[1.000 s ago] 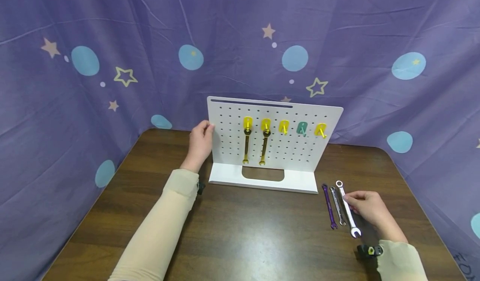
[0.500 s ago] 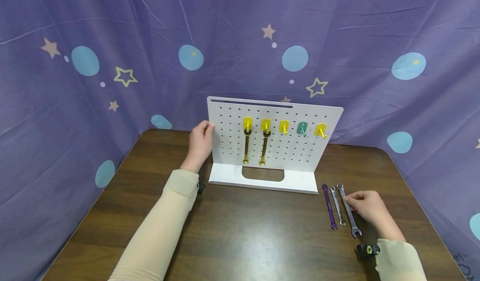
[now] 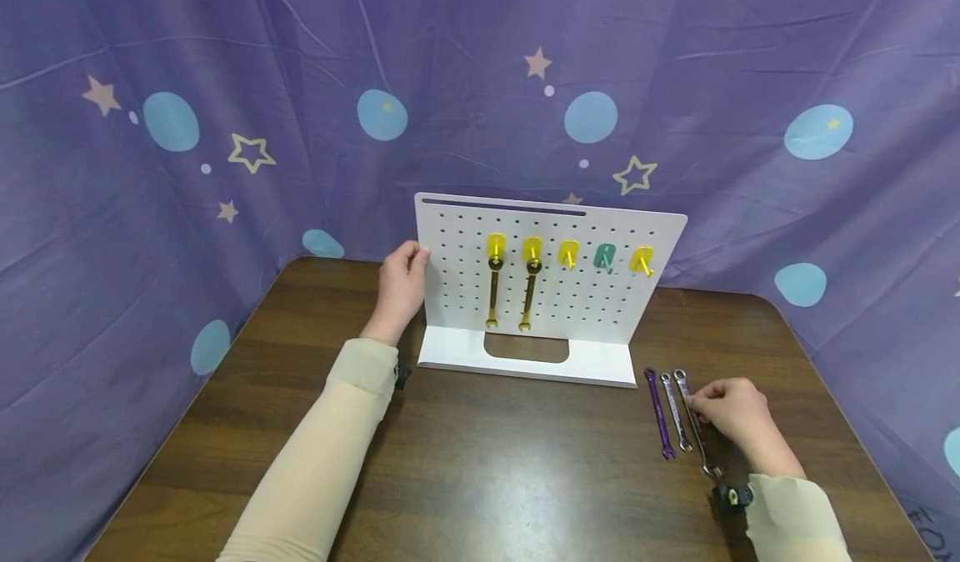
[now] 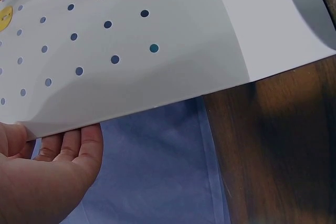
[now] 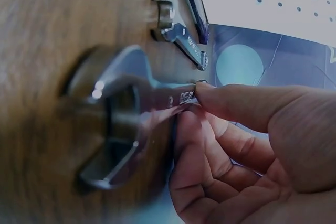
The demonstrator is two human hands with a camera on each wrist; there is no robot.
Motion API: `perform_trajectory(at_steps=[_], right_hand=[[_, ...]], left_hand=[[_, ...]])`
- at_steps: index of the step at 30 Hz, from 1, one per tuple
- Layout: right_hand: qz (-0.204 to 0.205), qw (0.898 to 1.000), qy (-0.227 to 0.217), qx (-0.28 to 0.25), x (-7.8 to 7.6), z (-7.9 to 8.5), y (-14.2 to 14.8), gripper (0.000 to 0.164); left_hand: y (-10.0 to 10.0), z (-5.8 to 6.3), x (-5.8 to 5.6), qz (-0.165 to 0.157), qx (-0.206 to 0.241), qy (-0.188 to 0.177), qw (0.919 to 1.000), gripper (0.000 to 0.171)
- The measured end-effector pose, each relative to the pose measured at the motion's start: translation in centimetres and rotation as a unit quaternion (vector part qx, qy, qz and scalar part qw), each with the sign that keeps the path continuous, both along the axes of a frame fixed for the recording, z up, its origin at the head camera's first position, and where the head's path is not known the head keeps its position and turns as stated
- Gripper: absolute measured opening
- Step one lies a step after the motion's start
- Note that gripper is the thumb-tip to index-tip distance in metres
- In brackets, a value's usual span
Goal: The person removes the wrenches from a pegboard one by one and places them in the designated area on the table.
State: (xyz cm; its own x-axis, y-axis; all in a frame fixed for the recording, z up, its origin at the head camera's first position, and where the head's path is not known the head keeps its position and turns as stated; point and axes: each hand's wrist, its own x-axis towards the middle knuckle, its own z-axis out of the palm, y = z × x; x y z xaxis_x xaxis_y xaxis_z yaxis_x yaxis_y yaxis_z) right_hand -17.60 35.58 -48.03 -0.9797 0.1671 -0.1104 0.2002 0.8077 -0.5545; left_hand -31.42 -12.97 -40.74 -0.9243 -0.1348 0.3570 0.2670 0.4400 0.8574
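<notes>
My left hand (image 3: pixel 401 287) grips the left edge of a white pegboard stand (image 3: pixel 457 295), thumb in front and fingers behind, as the left wrist view shows. At the right, my right hand (image 3: pixel 738 416) pinches the shank of a silver combination wrench (image 5: pixel 157 97) between thumb and fingers. Its open end is large and close in the right wrist view. Beside it on the table lie a smaller silver wrench (image 3: pixel 675 412) and a purple wrench (image 3: pixel 659 412). Two gold wrenches, a left one (image 3: pixel 492 295) and a right one (image 3: pixel 529 295), hang from yellow hooks on the board.
To the right of the hanging wrenches, the board bears a yellow hook (image 3: pixel 567 254), a green hook (image 3: pixel 604 257) and another yellow hook (image 3: pixel 642 261), all bare. The brown wooden table (image 3: pixel 480 462) meets a purple patterned curtain (image 3: pixel 480 87) behind and at the sides.
The silver wrench in my right hand has turned about its length, its open end now edge-on, and its ring end sits slightly lower. My left hand and the board have stayed put.
</notes>
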Motion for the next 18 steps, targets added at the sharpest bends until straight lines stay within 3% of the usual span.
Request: perform_trajectory(at_steps=[5,11,18], right_hand=[[-0.014,1.0,0.0,0.0,0.1,0.1,0.2,0.028],[-0.033,0.998,0.055,0.001,0.1,0.2,-0.1,0.03],[-0.03,0.994,0.086,-0.055,-0.1,0.4,-0.9,0.031]], left_hand=[[0.0,0.0,-0.1,0.0,0.001,-0.001,1.0,0.025],[0.0,0.0,-0.1,0.0,0.001,0.001,1.0,0.025],[0.0,0.1,0.1,0.003,-0.002,0.0,1.0,0.024]])
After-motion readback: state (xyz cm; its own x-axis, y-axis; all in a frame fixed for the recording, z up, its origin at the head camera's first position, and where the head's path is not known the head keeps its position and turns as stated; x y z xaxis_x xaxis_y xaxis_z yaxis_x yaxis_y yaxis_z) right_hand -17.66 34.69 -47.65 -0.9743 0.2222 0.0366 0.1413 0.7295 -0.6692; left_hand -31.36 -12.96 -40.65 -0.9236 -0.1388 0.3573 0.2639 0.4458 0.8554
